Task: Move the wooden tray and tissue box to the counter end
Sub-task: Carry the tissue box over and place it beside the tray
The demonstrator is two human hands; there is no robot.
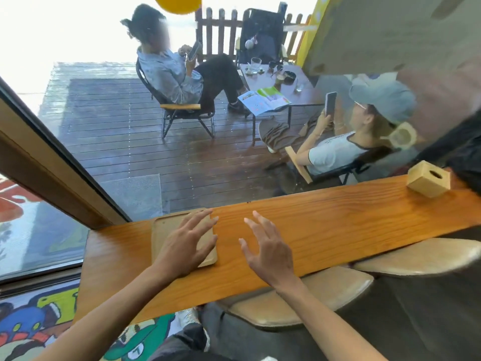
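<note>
A flat square wooden tray [162, 230] lies on the long wooden counter [338, 220], near its left end by the window. My left hand [187, 246] hovers over or rests on the tray with fingers spread, covering its middle and right part. My right hand [265, 246] is open above the bare counter just right of the tray, holding nothing. The wooden tissue box [428, 179] stands far to the right on the counter, against the glass, well apart from both hands.
A window pane runs along the counter's far edge, with a slanted frame [52, 162] at the left. Two padded stools [299, 300] sit under the counter's near edge. Beyond the glass, two people sit on a deck with a small table [283, 84].
</note>
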